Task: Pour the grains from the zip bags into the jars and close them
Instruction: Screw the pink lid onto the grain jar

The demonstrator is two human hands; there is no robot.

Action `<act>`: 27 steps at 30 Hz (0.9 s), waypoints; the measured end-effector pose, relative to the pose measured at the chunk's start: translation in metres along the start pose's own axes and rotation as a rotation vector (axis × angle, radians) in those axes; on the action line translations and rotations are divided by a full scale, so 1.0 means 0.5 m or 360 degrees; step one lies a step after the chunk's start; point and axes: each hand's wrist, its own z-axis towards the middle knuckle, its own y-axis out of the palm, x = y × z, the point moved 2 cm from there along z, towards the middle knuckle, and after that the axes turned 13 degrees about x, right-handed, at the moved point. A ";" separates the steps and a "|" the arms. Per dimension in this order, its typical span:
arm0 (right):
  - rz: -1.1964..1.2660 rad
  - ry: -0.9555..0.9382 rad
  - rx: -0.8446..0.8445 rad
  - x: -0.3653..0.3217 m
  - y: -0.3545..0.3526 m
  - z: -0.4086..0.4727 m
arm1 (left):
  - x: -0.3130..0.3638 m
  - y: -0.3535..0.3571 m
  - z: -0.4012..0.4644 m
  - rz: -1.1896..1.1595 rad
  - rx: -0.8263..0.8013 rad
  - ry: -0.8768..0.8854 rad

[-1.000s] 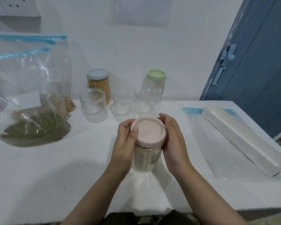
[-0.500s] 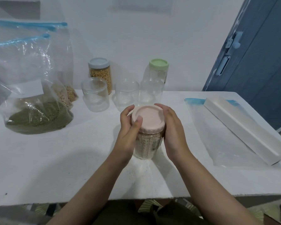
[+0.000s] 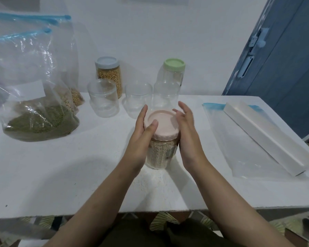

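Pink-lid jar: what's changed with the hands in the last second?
The right hand has let go: its fingers have opened and lifted off the pink lid, which they wrapped a second ago. The left hand keeps its grip on the jar, thumb over the lid's edge. The jar stays upright on the table; bags and other jars unmoved.

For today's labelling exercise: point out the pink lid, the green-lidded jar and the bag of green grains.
pink lid (image 3: 161,124), head view, flat top of the lid
green-lidded jar (image 3: 173,77), head view, clear shoulder under the lid
bag of green grains (image 3: 41,120), head view, grain-filled bottom
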 end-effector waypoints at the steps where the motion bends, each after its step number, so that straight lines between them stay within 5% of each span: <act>1: -0.0008 0.0026 -0.0038 0.002 0.002 -0.003 | 0.000 0.002 -0.001 -0.0005 0.0023 -0.0012; 13: 0.0066 -0.0221 -0.0026 -0.136 0.050 0.069 | 0.129 0.037 0.068 0.0006 0.0171 0.0347; 27: 0.0182 -0.0601 -0.0164 -0.312 0.239 0.367 | 0.322 0.065 0.405 -0.0125 0.0388 0.0720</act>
